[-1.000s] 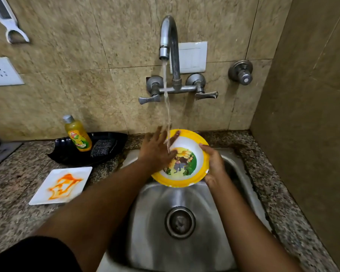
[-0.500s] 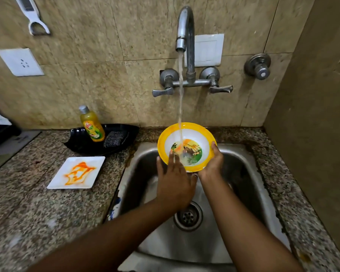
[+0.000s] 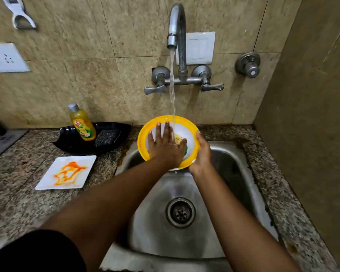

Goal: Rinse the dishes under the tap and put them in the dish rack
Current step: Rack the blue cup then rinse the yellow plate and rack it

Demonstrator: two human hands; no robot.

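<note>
Running from the tap (image 3: 176, 26), a thin stream of water (image 3: 172, 91) is seen falling into a yellow-rimmed plate (image 3: 186, 122), which is held tilted above the back edge of the steel sink (image 3: 185, 242). The plate's right rim is gripped by the right hand (image 3: 201, 154), thumb curled over the edge. The left hand (image 3: 165, 147) is laid flat on the plate's face, fingers straight and spread. On the granite surface (image 3: 18, 203) to the left, a white square plate (image 3: 66, 172) smeared with orange sauce is seen. Behind it, a yellow soap bottle (image 3: 82, 123) and a dark scrubber (image 3: 105, 136) are kept in a black tray (image 3: 118, 128).
</note>
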